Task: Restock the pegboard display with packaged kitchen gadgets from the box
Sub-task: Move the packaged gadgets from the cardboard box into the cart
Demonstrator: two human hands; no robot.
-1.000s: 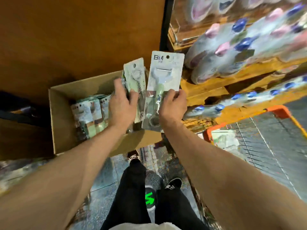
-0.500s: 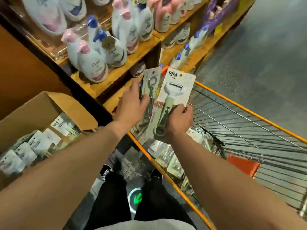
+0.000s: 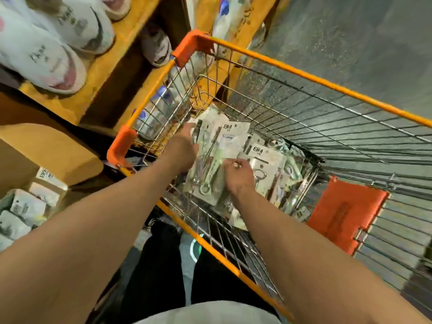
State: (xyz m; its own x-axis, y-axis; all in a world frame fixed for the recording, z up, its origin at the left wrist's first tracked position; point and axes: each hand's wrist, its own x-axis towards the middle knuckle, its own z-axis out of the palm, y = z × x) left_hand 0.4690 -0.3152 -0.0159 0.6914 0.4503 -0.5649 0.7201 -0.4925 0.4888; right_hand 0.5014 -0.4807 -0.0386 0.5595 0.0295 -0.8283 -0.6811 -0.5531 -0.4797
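Note:
Both my hands reach down into an orange-rimmed wire shopping cart (image 3: 292, 71). My left hand (image 3: 181, 152) grips a bunch of carded gadget packs (image 3: 198, 146) by their left side. My right hand (image 3: 239, 175) pinches the lower edge of a white carded peeler pack (image 3: 224, 146) with a pale green handle. More carded gadget packs (image 3: 268, 164) lie loose on the cart's floor beside my right hand. The cardboard box (image 3: 46, 153) stands at the left, with several packs (image 3: 25, 206) standing inside it. No pegboard is in view.
Wooden shelves (image 3: 102, 69) with white lotion bottles (image 3: 46, 59) run along the upper left, close to the cart's corner. An orange child-seat flap (image 3: 346, 216) hangs at the cart's near right end. Grey floor lies beyond the cart. My legs and shoes are below.
My view swung right, from the box to the cart. Both hands carried their packs from above the box, over the cart's rim and down inside it.

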